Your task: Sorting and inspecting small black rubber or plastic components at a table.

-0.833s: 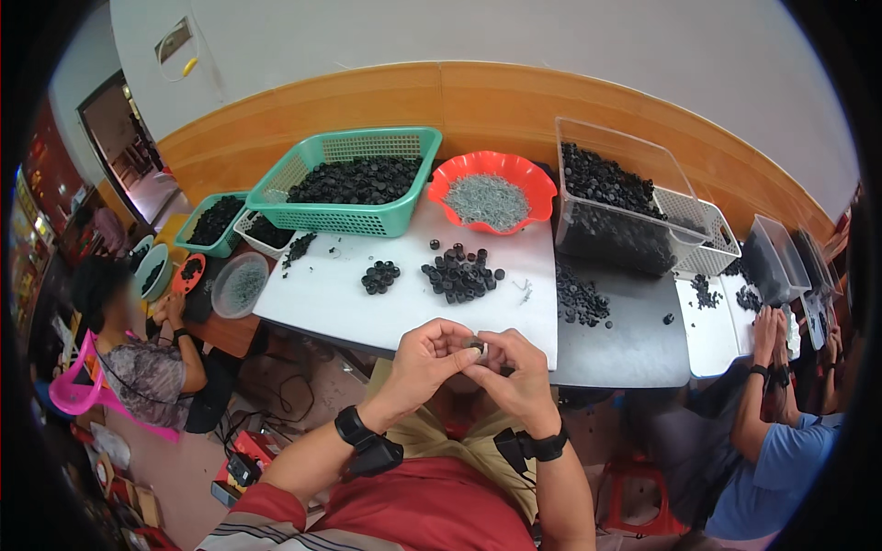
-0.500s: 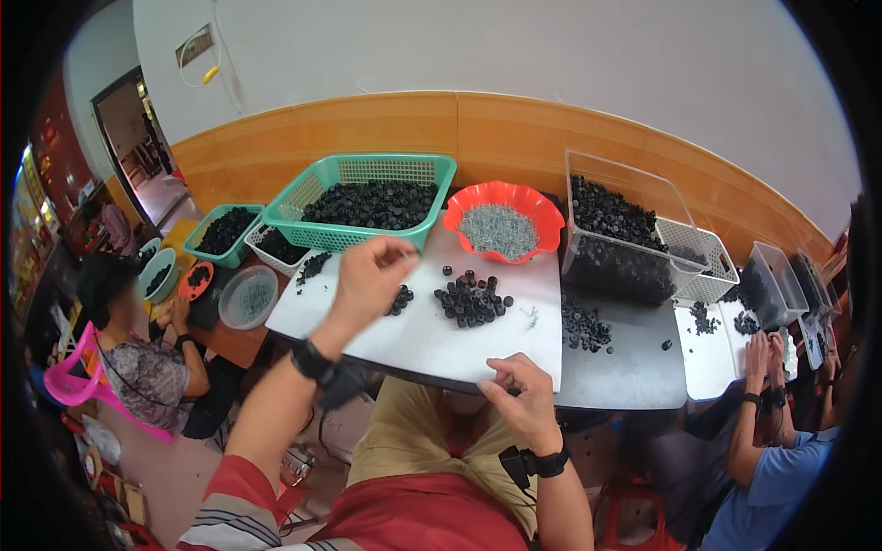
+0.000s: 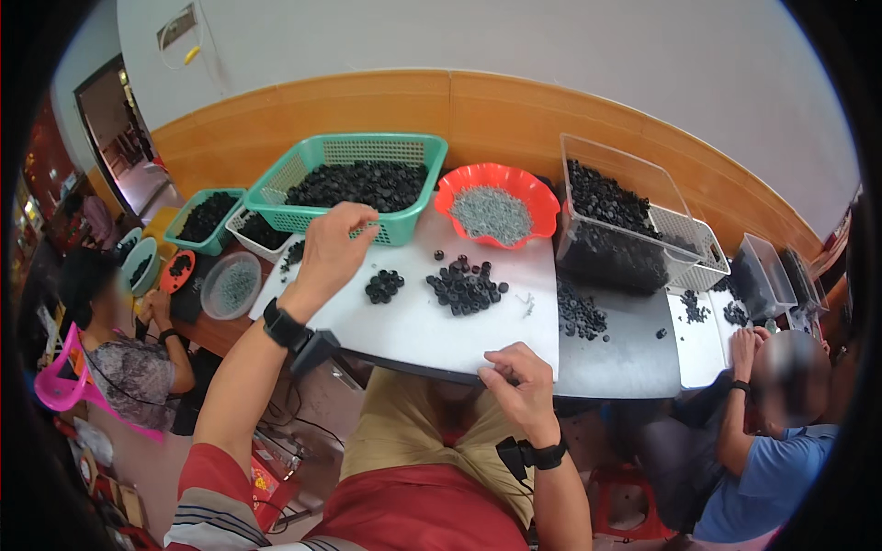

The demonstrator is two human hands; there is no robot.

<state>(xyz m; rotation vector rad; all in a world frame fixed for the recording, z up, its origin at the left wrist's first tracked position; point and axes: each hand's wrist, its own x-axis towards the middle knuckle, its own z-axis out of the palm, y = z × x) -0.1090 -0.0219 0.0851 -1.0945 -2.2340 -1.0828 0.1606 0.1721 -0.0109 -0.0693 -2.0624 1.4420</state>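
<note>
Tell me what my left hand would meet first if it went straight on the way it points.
Probably the green basket; depth is unclear, so if your left hand sits above its rim, the black pieces inside might come first.

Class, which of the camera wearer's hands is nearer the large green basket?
Left. The left hand is at the near side of the large green basket; the right hand is farther off, at the near edge of the white tabletop.

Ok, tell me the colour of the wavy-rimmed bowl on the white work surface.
The wavy-rimmed bowl is bright orange-red; it shows best in the head view.
</note>
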